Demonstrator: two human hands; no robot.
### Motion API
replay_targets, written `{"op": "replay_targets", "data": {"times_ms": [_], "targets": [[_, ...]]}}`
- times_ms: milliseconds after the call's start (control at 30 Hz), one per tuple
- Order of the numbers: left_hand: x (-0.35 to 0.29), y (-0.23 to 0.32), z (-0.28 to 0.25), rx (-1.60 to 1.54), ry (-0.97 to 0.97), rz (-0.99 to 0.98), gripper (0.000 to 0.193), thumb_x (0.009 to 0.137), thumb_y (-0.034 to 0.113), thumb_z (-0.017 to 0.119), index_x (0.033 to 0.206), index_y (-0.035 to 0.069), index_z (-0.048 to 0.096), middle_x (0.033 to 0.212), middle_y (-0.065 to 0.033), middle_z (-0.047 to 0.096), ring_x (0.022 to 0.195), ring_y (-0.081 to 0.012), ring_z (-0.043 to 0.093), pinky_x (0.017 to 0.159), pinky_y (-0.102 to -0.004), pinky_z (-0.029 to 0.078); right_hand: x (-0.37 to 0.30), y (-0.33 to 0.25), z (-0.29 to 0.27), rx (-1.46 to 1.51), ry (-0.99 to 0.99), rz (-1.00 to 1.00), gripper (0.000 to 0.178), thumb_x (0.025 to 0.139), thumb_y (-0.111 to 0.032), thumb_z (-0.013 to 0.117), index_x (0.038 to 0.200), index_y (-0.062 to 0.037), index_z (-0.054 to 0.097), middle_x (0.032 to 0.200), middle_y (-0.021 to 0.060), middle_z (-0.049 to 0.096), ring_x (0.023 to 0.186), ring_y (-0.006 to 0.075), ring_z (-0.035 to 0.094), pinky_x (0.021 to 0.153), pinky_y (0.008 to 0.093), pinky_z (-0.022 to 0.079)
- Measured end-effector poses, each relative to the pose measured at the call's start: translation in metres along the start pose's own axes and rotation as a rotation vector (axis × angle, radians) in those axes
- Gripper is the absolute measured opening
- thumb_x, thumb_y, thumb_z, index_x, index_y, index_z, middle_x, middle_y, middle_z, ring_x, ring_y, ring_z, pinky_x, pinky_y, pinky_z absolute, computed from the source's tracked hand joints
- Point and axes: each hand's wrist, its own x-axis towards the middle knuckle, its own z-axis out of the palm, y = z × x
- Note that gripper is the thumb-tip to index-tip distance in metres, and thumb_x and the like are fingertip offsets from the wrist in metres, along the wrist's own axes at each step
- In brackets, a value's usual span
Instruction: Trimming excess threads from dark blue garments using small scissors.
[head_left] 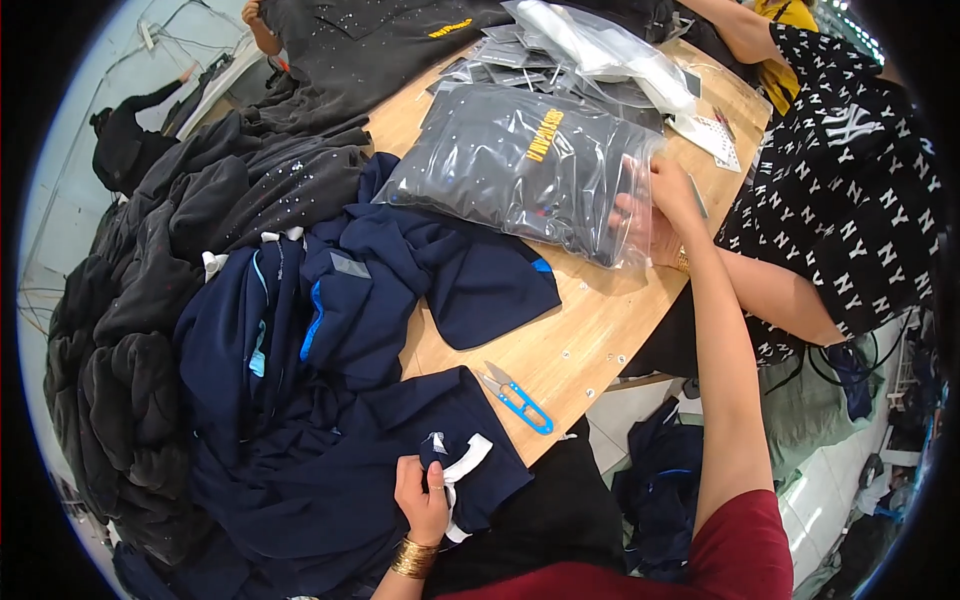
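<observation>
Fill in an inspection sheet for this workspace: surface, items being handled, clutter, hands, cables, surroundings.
Surface: wooden table, partly covered by fabric.
Items handled: navy garment with a white strip; clear bag holding a folded dark garment with yellow lettering.
Clutter: blue-handled snips lying loose; dark white-flecked fabric heaped at left; packaged items piled behind the bag.
Hands: left hand holds the navy garment; right hand is at the bag's right end, grip partly hidden.
Cables: thin wires on the upper-left wall.
Surroundings: co-worker at right; garments on the tiled floor.
</observation>
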Motion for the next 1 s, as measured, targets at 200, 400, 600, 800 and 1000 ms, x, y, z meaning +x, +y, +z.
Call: {"op": "replay_targets", "data": {"times_ms": [200, 400, 600, 800, 1000], "targets": [[0.0, -0.002, 0.0, 0.002, 0.002, 0.015, 0.02, 0.087, 0.015, 0.054, 0.078, -0.002, 0.052, 0.077, -0.0137, 0.051, 0.067, -0.0283, 0.05, 0.059, -0.0333, 0.041, -0.008, -0.015, 0.01, 0.47, 0.097, 0.039, 0.044, 0.082, -0.045, 0.063, 0.08, -0.0012, 0.061, 0.073, 0.0018, 0.058, 0.061, 0.0099, 0.051, 0.056, 0.0272, 0.043], [0.0, -0.006, -0.002, 0.006, -0.015, 0.023, 0.018, 0.086, 0.013, 0.055, 0.078, -0.002, 0.052, 0.077, -0.014, 0.052, 0.067, -0.0287, 0.051, 0.059, -0.0337, 0.041, -0.013, -0.044, -0.006, 0.951, -0.531, 0.254, 0.045, 0.092, -0.036, 0.05, 0.119, -0.0007, 0.053, 0.087, 0.0065, 0.062, 0.064, 0.0069, 0.056, 0.054, 0.0196, 0.047], [0.0, -0.002, 0.0, 0.017, -0.002, 0.039, 0.018, 0.086, 0.013, 0.056, 0.077, -0.002, 0.052, 0.076, -0.0139, 0.052, 0.067, -0.0287, 0.051, 0.059, -0.0337, 0.041, 0.006, -0.052, 0.006, 0.67, -0.786, -0.021, 0.039, 0.092, -0.026, 0.049, 0.131, -0.0197, 0.047, 0.066, 0.0032, 0.059, 0.052, 0.0039, 0.054, 0.045, 0.017, 0.044], [-0.002, -0.004, 0.002, -0.001, -0.013, 0.036, 0.018, 0.086, 0.013, 0.056, 0.077, -0.003, 0.051, 0.076, -0.0144, 0.052, 0.066, -0.029, 0.05, 0.059, -0.034, 0.041, 0.022, -0.032, 0.031, 0.129, -0.297, -0.487, 0.034, 0.087, -0.025, 0.057, 0.121, -0.0238, 0.058, 0.066, 0.0061, 0.056, 0.056, 0.0143, 0.051, 0.048, 0.0272, 0.042], [-0.001, -0.007, -0.002, 0.051, -0.02, 0.046, 0.019, 0.085, 0.012, 0.056, 0.075, -0.003, 0.049, 0.076, -0.015, 0.05, 0.066, -0.0302, 0.049, 0.059, -0.0344, 0.04, 0.005, -0.068, 0.014, -0.862, -0.155, -0.746, 0.053, 0.087, -0.019, 0.051, 0.135, -0.0321, 0.034, 0.082, 0.0134, 0.062, 0.08, 0.0301, 0.063, 0.064, 0.0392, 0.05]]}}
